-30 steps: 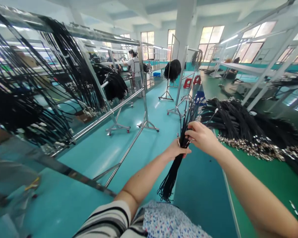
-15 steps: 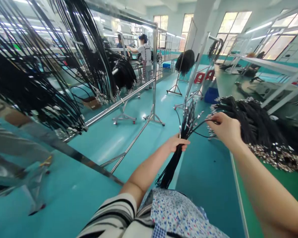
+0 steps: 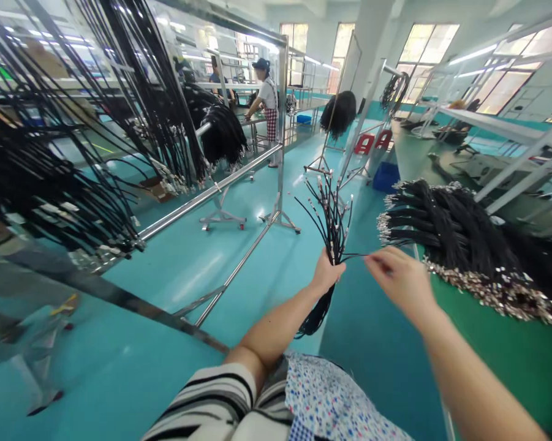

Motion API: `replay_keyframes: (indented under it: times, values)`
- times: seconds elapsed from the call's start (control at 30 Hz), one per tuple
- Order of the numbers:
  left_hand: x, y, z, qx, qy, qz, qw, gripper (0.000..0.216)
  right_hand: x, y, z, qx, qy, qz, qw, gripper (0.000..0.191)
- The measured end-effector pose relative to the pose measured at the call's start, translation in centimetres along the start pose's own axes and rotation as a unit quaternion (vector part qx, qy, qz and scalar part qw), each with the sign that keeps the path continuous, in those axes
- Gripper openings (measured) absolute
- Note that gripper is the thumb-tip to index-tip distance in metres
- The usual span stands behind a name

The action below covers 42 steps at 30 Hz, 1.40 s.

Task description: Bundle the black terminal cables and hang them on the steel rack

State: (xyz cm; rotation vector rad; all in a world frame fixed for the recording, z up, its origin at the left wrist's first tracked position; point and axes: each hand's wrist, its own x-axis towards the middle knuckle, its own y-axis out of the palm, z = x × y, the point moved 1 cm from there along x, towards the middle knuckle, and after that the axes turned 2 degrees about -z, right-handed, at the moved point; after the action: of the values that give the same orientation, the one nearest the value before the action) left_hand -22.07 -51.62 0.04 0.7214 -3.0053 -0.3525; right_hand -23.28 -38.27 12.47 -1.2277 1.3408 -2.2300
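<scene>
My left hand (image 3: 327, 272) is wrapped around a bundle of black cables (image 3: 332, 229). Their ends, with small silvery connectors, fan out above the fist, and the rest hangs below it in a drooping loop. To the right, my right hand (image 3: 395, 275) is closed in a pinch on a thin black strand (image 3: 355, 255). That strand runs nearly level and taut from the bundle, just above my left hand. Whether it is a tie or one of the cables, I cannot tell.
At right, a green-topped table (image 3: 491, 349) carries piled black cable bundles (image 3: 454, 220). A metal rack (image 3: 239, 174) hung with black cables (image 3: 160, 104) stands at left. Further back are a person in a cap (image 3: 267, 98), a blue bin (image 3: 386, 177) and red stools (image 3: 364, 144).
My right hand has moved down and slightly left, and the strand now runs straight instead of in a loop. The cable ends above my left hand have spread out.
</scene>
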Motion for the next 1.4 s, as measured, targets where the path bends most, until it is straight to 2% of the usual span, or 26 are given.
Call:
replay_keyframes:
  times: [0.1, 0.2, 0.27, 0.33, 0.4, 0.47, 0.53, 0.63, 0.7, 0.73, 0.77, 0.8, 0.83, 0.9, 0.93, 0.97, 1.0, 1.07, 1.17, 1.27, 1.33, 1.4]
  values:
    - [-0.4, 1.0, 0.3, 0.005, 0.026, 0.008, 1.0, 0.033, 1.0, 4.6, 3.1, -0.075, 0.078, 0.036, 0.993, 0.026]
    - [-0.4, 0.7, 0.4, 0.016, 0.028, 0.007, 0.999, 0.036, 1.9, 6.8, 3.0, -0.085, 0.103, 0.079, 0.988, 0.021]
    - [-0.4, 0.1, 0.5, 0.009, 0.011, 0.015, 1.0, 0.041, 2.3, 6.6, 2.3, -0.005, 0.113, 0.055, 0.992, 0.019]
    - [-0.4, -0.4, 0.7, -0.009, -0.002, 0.036, 0.999, 0.047, 3.1, 5.7, 1.3, 0.115, 0.153, -0.025, 0.981, 0.021]
    - [-0.7, -0.8, 1.0, -0.017, -0.007, 0.067, 0.998, 0.047, 4.2, 4.5, 0.2, 0.231, 0.205, -0.121, 0.944, 0.023]
    - [-1.0, -1.0, 1.4, -0.019, -0.016, 0.098, 0.995, 0.043, 5.3, 3.6, -0.9, 0.325, 0.24, -0.162, 0.9, 0.022]
    - [-1.3, -1.1, 1.7, -0.022, -0.032, 0.116, 0.993, 0.041, 5.3, 3.1, -1.9, 0.373, 0.258, -0.163, 0.876, 0.021]
    - [-1.2, -1.5, 2.0, -0.016, -0.044, 0.078, 0.996, 0.039, 2.1, 3.5, -2.7, 0.335, 0.274, -0.156, 0.888, 0.028]
    - [-1.1, -1.9, 2.2, -0.005, -0.047, 0.038, 0.998, 0.038, -1.5, 4.7, -2.9, 0.341, 0.306, -0.06, 0.887, 0.032]
    - [-1.1, -2.1, 2.3, -0.006, -0.05, 0.031, 0.998, 0.037, -3.3, 5.6, -2.9, 0.381, 0.342, 0.015, 0.859, 0.034]
    - [-1.1, -2.2, 2.3, -0.01, -0.056, 0.035, 0.998, 0.036, -4.8, 6.5, -3.1, 0.439, 0.385, 0.078, 0.808, 0.035]
    - [-1.3, -2.2, 2.4, -0.016, -0.063, 0.053, 0.996, 0.034, -5.8, 7.2, -3.4, 0.508, 0.429, 0.109, 0.739, 0.035]
    - [-1.6, -2.3, 2.4, -0.02, -0.072, 0.082, 0.994, 0.033, -6.4, 7.7, -3.9, 0.58, 0.463, 0.1, 0.662, 0.035]
    - [-2.5, -2.2, 2.4, -0.026, -0.099, 0.158, 0.982, 0.032, -6.0, 8.0, -5.5, 0.702, 0.487, 0.014, 0.519, 0.032]
    - [-3.0, -2.2, 2.4, -0.03, -0.118, 0.195, 0.973, 0.032, -5.3, 7.8, -6.4, 0.741, 0.483, -0.036, 0.466, 0.029]
    - [-3.6, -2.2, 2.3, -0.038, -0.14, 0.224, 0.964, 0.032, -4.4, 7.5, -7.5, 0.763, 0.476, -0.077, 0.43, 0.026]
    - [-4.1, -2.2, 2.2, -0.049, -0.163, 0.245, 0.954, 0.033, -3.5, 7.1, -8.4, 0.773, 0.473, -0.104, 0.411, 0.022]
    - [-5.0, -2.4, 1.9, -0.071, -0.197, 0.26, 0.943, 0.036, -2.5, 6.5, -9.9, 0.754, 0.495, -0.125, 0.414, 0.017]
    - [-5.9, -2.8, 1.4, -0.077, -0.201, 0.248, 0.945, 0.033, -3.1, 7.5, -10.3, 0.7, 0.543, -0.114, 0.449, 0.028]
    - [-6.5, -3.5, 1.3, -0.06, -0.187, 0.238, 0.951, 0.027, -5.4, 10.3, -8.6, 0.677, 0.589, -0.033, 0.44, 0.038]
    - [-6.9, -3.9, 1.4, -0.051, -0.182, 0.247, 0.95, 0.026, -6.1, 11.8, -7.4, 0.68, 0.587, 0.032, 0.438, 0.039]
    - [-7.3, -4.3, 1.8, -0.049, -0.185, 0.259, 0.947, 0.028, -5.5, 12.0, -7.3, 0.698, 0.552, 0.031, 0.455, 0.039]
